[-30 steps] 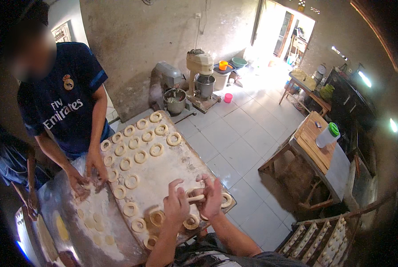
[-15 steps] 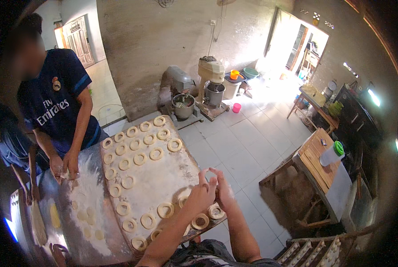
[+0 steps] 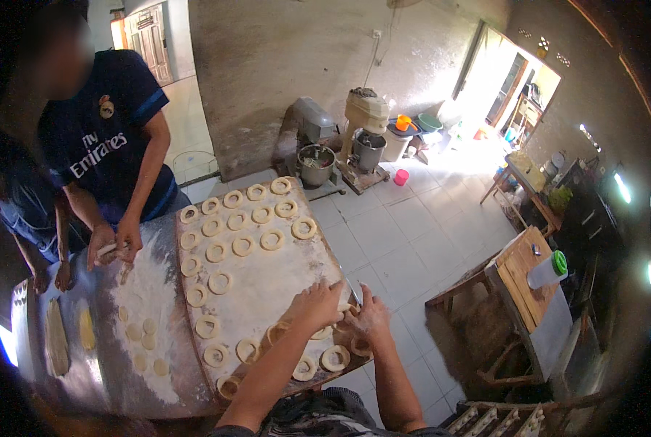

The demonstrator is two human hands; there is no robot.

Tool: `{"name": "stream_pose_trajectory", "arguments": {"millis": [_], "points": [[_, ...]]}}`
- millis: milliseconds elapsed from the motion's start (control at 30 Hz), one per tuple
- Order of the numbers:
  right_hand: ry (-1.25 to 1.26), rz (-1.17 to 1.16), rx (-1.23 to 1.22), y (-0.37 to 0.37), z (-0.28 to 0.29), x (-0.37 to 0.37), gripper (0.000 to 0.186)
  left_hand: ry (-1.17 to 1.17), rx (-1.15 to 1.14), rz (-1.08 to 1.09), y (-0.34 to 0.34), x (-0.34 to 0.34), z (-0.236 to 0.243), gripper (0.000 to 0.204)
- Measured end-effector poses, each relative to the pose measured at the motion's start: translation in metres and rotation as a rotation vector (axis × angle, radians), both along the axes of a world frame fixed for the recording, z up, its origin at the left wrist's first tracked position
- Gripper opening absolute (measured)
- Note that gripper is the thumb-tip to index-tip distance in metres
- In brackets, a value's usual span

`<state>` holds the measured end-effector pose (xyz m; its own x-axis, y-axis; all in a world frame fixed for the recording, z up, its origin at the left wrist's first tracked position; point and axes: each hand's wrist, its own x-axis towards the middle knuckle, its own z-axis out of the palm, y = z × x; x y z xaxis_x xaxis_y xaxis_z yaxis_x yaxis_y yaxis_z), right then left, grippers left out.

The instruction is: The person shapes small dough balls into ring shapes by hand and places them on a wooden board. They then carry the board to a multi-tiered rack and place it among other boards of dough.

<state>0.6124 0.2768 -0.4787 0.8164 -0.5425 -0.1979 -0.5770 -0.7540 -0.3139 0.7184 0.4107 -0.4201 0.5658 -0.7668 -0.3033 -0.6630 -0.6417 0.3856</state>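
Both my hands are low over the right side of the floured board (image 3: 267,280). My left hand (image 3: 315,306) is bent with its fingers curled down towards a pale piece of dough (image 3: 346,308). From the other side my right hand (image 3: 370,316) closes on the same dough, its thumb and fingers drawn together. The hands hide most of the dough's shape. Close below them lie dough rings, among them a ring (image 3: 335,357) near the board's front edge and another ring (image 3: 305,368) beside my left forearm.
Rows of dough rings (image 3: 242,245) cover the board's far and left parts. A co-worker (image 3: 114,138) handles dough at the left over a floured metal table (image 3: 151,291) with flat dough rounds; another person stands beside. Mixers (image 3: 368,131) stand by the wall, a wooden table (image 3: 518,277) at right.
My hands have come down from above the board's right edge to just over its surface, with the fingers now pointing lower. The view has shifted a little.
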Motion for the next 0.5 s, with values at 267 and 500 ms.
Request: {"name": "stream_pose_trajectory", "arguments": {"millis": [267, 500], "points": [[-0.059, -0.003, -0.054, 0.023, 0.011, -0.007, 0.082, 0.127, -0.187, 0.109, 0.040, -0.001, 0.030, 0.068], [-0.534, 0.466, 0.371, 0.206, 0.046, 0.067, 0.052, -0.095, -0.573, 0.587, 0.230, -0.018, -0.025, 0.063]]}}
